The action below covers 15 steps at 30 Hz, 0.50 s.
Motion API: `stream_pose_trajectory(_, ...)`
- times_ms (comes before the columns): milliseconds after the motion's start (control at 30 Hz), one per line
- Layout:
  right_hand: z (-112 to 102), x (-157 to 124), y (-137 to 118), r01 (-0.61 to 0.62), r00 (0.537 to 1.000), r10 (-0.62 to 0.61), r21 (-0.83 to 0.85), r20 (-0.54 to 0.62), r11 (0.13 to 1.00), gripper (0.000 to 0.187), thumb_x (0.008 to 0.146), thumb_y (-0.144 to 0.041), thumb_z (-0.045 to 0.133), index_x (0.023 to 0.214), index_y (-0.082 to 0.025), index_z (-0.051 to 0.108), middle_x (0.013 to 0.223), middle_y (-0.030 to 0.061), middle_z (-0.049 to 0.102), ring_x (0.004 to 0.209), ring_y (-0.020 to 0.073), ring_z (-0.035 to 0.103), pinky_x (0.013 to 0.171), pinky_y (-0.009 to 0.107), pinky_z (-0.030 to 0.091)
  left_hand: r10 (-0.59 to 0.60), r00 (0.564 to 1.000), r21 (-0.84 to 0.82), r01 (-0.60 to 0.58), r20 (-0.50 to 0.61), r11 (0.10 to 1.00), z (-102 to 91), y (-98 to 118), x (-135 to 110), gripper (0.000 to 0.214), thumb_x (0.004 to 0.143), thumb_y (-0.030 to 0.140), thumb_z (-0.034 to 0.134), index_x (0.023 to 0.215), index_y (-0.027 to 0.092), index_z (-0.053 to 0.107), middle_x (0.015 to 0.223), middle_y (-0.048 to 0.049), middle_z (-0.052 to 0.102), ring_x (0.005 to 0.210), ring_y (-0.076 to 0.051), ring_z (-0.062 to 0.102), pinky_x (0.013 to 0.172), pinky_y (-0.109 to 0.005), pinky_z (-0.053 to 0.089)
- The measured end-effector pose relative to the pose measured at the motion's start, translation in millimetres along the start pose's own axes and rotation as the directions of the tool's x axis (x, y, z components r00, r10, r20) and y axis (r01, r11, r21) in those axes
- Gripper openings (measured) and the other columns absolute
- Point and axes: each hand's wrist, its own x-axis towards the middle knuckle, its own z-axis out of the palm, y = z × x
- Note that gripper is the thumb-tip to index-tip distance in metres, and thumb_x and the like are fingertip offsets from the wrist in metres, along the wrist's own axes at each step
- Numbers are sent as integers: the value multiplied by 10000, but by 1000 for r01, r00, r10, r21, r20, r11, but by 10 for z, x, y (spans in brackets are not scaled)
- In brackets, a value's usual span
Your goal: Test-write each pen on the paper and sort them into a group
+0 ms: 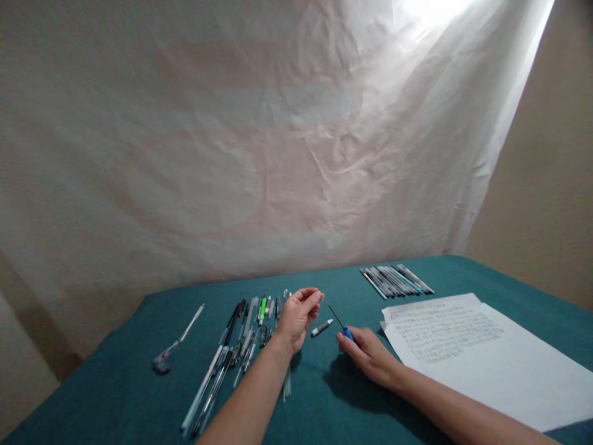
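Note:
My left hand (299, 316) is raised over the table, thumb and fingertips pinched together on something small that I cannot make out. From the lower right comes my right hand (365, 352), its fingers closed around a blue-handled screwdriver (348, 334). The tool's thin shaft points up and left, its tip close to the left fingertips; whether they touch is unclear. Between and below the hands a short grey-and-white pen part (322, 328) lies on the cloth. Many pens and pen parts (225, 361) are spread left of my left hand, partly hidden by it and its forearm.
A green cloth (139, 395) covers the table. A neat row of pens or refills (396, 281) lies at the back right. Handwritten paper sheets (463, 352) cover the right side. A thin white strip with a dark end (178, 343) lies far left. Behind hangs a pale sheet (278, 154).

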Motion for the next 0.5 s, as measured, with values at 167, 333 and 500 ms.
stream_pose_trajectory(167,2,3,12,6,1000,-6,-5,3,1000,400,885,-425,328,647,-156,505,497,-52,370,464,75,370,467,181,293,10,1000,-1,-10,24,1000,10,-17,-9,279,638,229,729,849,131,575,826,-49,640,558,-35,524,512,-131,408)
stream_pose_trajectory(333,4,2,16,3,1000,-3,1,1,1000,390,885,-419,333,639,-159,489,494,-54,361,460,74,364,463,181,286,17,999,19,-18,33,1000,26,-19,-19,274,647,244,720,843,128,566,823,-48,636,568,-37,519,528,-138,399)
stream_pose_trajectory(500,2,2,3,8,1000,-8,5,3,1000,383,885,-413,337,642,-158,488,497,-52,370,465,74,363,470,183,289,39,998,90,-42,39,995,56,-10,-44,296,645,277,717,843,122,562,818,-56,633,582,-46,514,537,-151,389)
